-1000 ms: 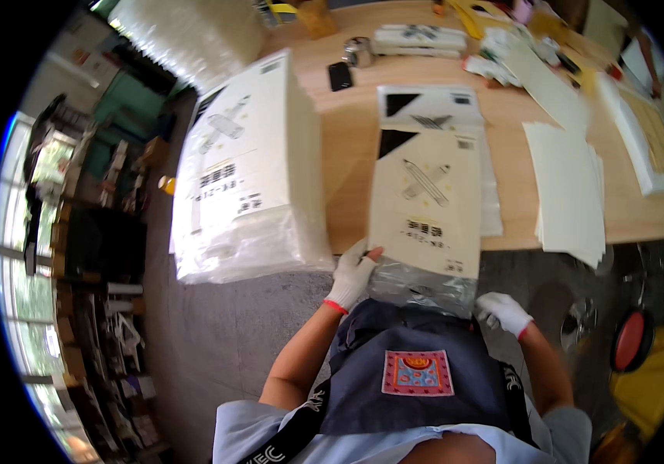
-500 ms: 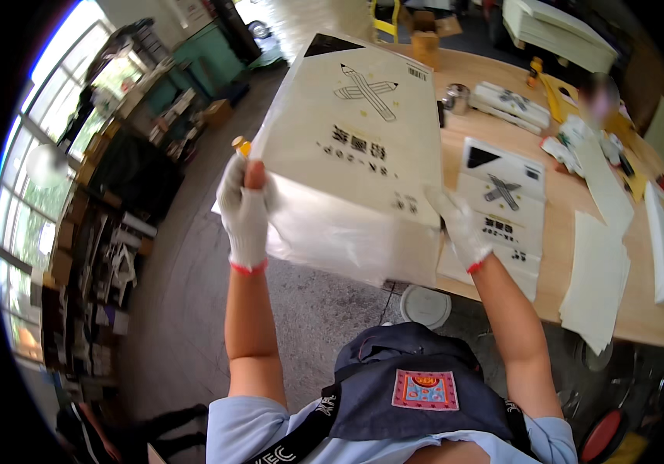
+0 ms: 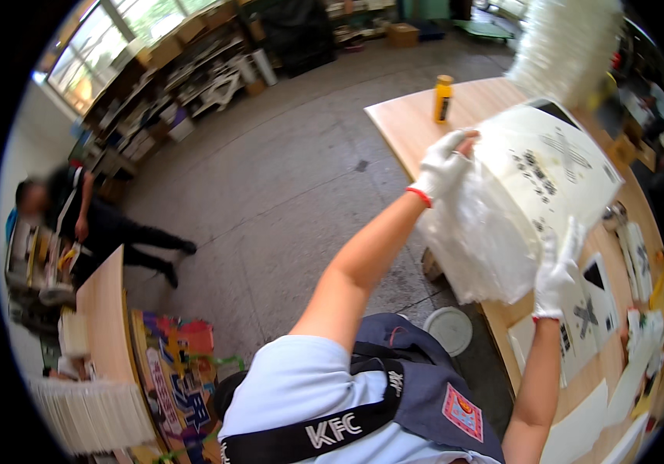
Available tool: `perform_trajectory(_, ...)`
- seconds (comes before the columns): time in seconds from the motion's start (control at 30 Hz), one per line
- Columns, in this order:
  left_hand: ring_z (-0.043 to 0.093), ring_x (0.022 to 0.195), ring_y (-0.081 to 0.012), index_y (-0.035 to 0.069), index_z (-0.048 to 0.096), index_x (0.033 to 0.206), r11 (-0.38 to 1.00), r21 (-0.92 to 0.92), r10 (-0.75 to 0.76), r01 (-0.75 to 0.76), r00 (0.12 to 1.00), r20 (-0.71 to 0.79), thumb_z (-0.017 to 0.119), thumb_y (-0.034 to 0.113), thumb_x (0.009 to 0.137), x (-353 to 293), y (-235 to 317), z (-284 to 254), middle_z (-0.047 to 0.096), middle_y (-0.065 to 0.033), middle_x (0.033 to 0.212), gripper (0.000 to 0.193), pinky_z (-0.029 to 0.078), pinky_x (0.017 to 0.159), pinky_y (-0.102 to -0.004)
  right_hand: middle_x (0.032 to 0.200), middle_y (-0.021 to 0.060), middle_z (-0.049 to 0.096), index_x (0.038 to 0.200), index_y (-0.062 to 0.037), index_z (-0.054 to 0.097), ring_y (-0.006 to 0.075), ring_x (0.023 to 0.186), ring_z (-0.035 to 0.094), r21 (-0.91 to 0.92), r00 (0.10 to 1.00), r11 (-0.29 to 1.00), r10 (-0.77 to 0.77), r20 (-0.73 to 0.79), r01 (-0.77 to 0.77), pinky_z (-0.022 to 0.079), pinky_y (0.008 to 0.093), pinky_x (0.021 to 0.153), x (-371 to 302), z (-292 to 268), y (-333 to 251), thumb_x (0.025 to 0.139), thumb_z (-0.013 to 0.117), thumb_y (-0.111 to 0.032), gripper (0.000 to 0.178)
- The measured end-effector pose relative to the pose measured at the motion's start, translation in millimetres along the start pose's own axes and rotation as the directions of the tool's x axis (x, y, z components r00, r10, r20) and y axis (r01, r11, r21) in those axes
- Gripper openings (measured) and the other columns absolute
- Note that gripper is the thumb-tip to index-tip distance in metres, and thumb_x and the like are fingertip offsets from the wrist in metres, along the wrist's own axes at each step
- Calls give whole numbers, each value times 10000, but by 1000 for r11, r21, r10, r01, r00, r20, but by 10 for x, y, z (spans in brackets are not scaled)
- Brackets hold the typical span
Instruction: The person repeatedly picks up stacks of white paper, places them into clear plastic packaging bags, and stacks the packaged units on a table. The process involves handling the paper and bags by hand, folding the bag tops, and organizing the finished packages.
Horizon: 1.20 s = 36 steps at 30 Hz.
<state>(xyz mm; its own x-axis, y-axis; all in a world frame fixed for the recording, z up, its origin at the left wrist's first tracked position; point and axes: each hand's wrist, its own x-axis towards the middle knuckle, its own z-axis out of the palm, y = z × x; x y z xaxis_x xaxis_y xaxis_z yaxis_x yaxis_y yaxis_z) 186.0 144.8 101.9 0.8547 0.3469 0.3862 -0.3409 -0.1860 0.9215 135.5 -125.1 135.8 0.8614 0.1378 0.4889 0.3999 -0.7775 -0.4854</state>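
A large clear plastic bag, printed with crossed pencils and dark lettering, holds a thick stack of white paper and hangs partly over the table's near edge. My left hand, in a white glove with a red cuff, has its fingers closed at the bag's left side, bare fingertips showing. Against the near right corner of the stack lies my right hand, gloved alike, its fingers stretched out. A flat printed bag is on the table just right of that hand.
The wooden table carries a yellow bottle at its far left and white sheets at the near right. Below stands a round white-lidded bucket. Another person is at the left, beside a second table.
The view has swung left, bringing a person and another table into sight. The bagged stack now lies lower on the table. The yellow bottle, formerly mostly hidden behind my left hand, shows fully.
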Motion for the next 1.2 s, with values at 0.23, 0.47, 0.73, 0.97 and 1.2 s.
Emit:
perform_trajectory(0.23,401,1272,-332,91,312,1415,932,336,-34,138,955,-295,554,264,897,-652,-700,199,411,-224,1361,597,320,1050,-359,1436,199,338,1375,-103,401,306,1331,329,-311,841,785,-462,281,536,254,507,1084,-479,439,-433,876,554,-367,585)
perform_trajectory(0.47,543,1156,-322,23,440,1329,593,723,-728,354,619,294,528,287,876,-2062,-1362,59,565,-214,1237,531,400,994,-373,1248,81,562,1204,-143,571,305,1085,551,241,481,970,-221,849,20,446,377,905,-1701,666,289,857,511,-448,466)
perform_trajectory(0.73,607,682,-335,115,614,874,909,235,-99,-344,370,924,582,325,865,-2521,-128,1733,594,-149,699,213,454,577,-407,997,140,658,1085,-163,649,335,949,615,-35,625,737,596,504,-675,477,428,812,-2870,-284,957,870,498,-405,357)
perform_trajectory(0.97,612,833,-304,131,653,850,739,142,11,-659,222,975,679,292,759,-2549,-154,3043,652,-132,866,187,478,723,-426,973,137,667,1094,-173,644,321,932,628,139,508,490,805,307,-860,485,393,801,-3385,-606,853,872,538,-386,326)
perform_trajectory(1.2,630,760,-271,108,683,865,875,125,-166,-467,-47,985,605,292,804,-2290,-320,3347,664,-124,816,210,481,705,-393,913,101,684,1095,-82,638,182,786,667,398,458,328,837,298,-857,507,320,707,-3529,-618,884,885,565,-330,333)
